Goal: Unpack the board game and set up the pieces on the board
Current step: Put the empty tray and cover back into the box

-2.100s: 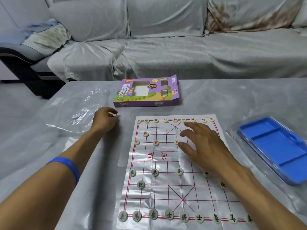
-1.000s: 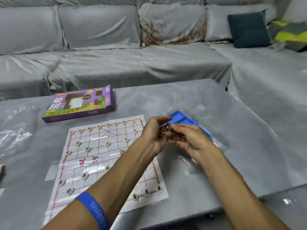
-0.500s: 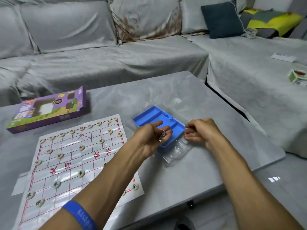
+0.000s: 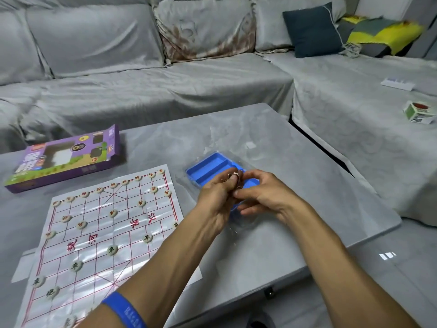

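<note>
The paper xiangqi board (image 4: pixel 106 233) lies flat on the grey table (image 4: pixel 295 185), with round cream pieces (image 4: pixel 112 250) set on both sides. To its right sits a blue plastic tray (image 4: pixel 208 166). Both my hands meet just above the tray's near end. My left hand (image 4: pixel 218 197) has its fingers curled round small metal rings (image 4: pixel 233 176). My right hand (image 4: pixel 264 197) pinches at the same rings with thumb and fingertips. The near end of the tray is hidden behind my hands.
The purple game box (image 4: pixel 63 159) lies at the table's far left. A clear plastic cover (image 4: pixel 246 224) sits under the tray. The table's right edge (image 4: pixel 369 192) is close by. A grey covered sofa (image 4: pixel 165 86) wraps round behind, with a small green box (image 4: pixel 418 112) on it.
My view turned right from the board to the tray. My right hand left the pieces; both hands came together over the tray, parted briefly, and now meet again on the rings.
</note>
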### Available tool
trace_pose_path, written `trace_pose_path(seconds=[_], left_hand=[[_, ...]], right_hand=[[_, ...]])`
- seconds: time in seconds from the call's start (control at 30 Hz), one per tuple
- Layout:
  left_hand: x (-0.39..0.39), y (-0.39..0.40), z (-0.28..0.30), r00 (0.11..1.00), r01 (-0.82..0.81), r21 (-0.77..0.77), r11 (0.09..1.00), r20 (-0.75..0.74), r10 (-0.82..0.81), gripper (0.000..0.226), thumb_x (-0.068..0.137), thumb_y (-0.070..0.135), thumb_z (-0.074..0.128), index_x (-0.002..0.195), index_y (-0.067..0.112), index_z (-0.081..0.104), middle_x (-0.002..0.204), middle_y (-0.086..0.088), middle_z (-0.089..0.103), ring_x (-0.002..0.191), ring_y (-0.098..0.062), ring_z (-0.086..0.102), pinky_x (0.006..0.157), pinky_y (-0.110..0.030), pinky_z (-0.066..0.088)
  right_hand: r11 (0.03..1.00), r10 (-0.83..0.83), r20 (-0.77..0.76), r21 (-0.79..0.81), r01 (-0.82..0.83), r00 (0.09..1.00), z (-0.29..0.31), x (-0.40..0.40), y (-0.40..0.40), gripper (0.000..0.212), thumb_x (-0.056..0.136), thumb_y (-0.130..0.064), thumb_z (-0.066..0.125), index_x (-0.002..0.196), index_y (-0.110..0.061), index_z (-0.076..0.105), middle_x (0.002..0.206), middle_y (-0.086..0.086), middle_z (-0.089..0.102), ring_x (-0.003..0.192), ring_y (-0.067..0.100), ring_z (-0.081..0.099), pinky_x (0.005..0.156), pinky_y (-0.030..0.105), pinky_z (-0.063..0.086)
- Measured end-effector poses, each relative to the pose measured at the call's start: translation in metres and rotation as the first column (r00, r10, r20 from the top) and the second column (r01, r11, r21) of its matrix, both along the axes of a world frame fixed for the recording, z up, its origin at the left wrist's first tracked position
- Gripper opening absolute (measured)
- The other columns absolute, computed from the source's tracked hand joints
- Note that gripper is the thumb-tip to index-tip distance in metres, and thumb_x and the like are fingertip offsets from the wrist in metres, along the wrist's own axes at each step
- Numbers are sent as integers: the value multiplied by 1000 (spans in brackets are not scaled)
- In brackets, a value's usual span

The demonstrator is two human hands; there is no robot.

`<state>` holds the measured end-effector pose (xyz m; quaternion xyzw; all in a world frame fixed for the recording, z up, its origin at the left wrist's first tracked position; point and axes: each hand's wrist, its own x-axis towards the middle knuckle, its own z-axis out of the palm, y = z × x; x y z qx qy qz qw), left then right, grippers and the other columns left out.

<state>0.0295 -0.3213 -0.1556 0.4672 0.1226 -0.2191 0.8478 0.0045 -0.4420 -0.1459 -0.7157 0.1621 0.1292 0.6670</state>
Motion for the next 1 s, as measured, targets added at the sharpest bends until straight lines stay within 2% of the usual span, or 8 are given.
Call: trace_pose_path(seconds=[0.07, 0.2, 0.33, 0.5, 0.67, 0.77, 0.87, 1.0], left_hand=[[-1, 0, 0, 1000, 17, 8, 1000, -2, -16, 18, 99, 5, 48, 106, 6, 64, 96, -6, 70, 82, -18, 65, 63, -24, 58], [-1, 3, 5, 995, 85, -58, 995, -39, -87, 27, 103, 11, 40, 115, 2, 62, 103, -9, 69, 88, -21, 67, 73, -30, 60], [1, 8, 5, 992, 106, -7, 994, -72, -106, 28, 103, 10, 37, 119, 3, 58, 109, -14, 67, 95, -26, 67, 79, -31, 57], [-1, 12, -1, 985, 153, 66, 986, -86, -147, 32, 97, -6, 36, 122, 0, 55, 112, -19, 66, 102, -28, 67, 87, -30, 55], [-1, 12, -4, 983, 168, 78, 983, -82, -162, 31, 95, -11, 41, 121, 2, 52, 108, -16, 68, 95, -23, 70, 78, -26, 58], [-4, 11, -8, 983, 181, 177, 967, -11, -182, 22, 95, -5, 50, 116, 1, 55, 102, -15, 71, 83, -19, 72, 73, -24, 59], [-6, 13, -11, 973, 174, 342, 923, 84, -214, 18, 89, -5, 62, 106, -1, 59, 93, -18, 70, 73, -21, 70, 65, -23, 59], [-7, 14, -14, 933, 146, 554, 819, 197, -300, 16, 80, -6, 72, 93, -3, 63, 79, -17, 70, 62, -20, 68, 58, -22, 57]], right_hand=[[998, -19, 5, -51, 20, 1000, -3, 2, 4, 28, 83, -2, 72, 107, -10, 60, 75, 15, 71, 57, 22, 68, 57, 33, 61], [992, -74, 29, -100, 76, 997, -4, 5, -1, 13, 88, -8, 67, 100, -3, 66, 65, 12, 68, 49, 17, 65, 51, 28, 59], [979, -101, 84, -169, 114, 991, -2, 5, -17, 20, 96, -19, 60, 96, -2, 69, 73, 11, 69, 51, 16, 61, 51, 28, 55], [804, -98, 114, -576, 146, 989, -8, 4, -53, 15, 89, -19, 66, 75, -14, 71, 66, 4, 71, 51, 16, 59, 49, 27, 50], [712, -15, 79, -699, 66, 997, -19, 4, -60, 9, 80, -16, 74, 73, -22, 73, 65, -3, 64, 55, 14, 57, 58, 27, 51], [692, 51, 38, -722, -8, 998, -21, 5, -59, 10, 83, -15, 71, 84, -24, 75, 78, -5, 67, 67, 9, 60, 60, 20, 42], [673, 43, 22, -739, -13, 999, -19, 6, -55, 17, 82, -22, 74, 98, -28, 72, 93, -3, 68, 86, 13, 64, 71, 23, 43], [696, 9, 60, -717, 37, 998, -19, 7, -52, 20, 80, -25, 74, 99, -28, 68, 92, -2, 67, 86, 15, 63, 69, 25, 43]])
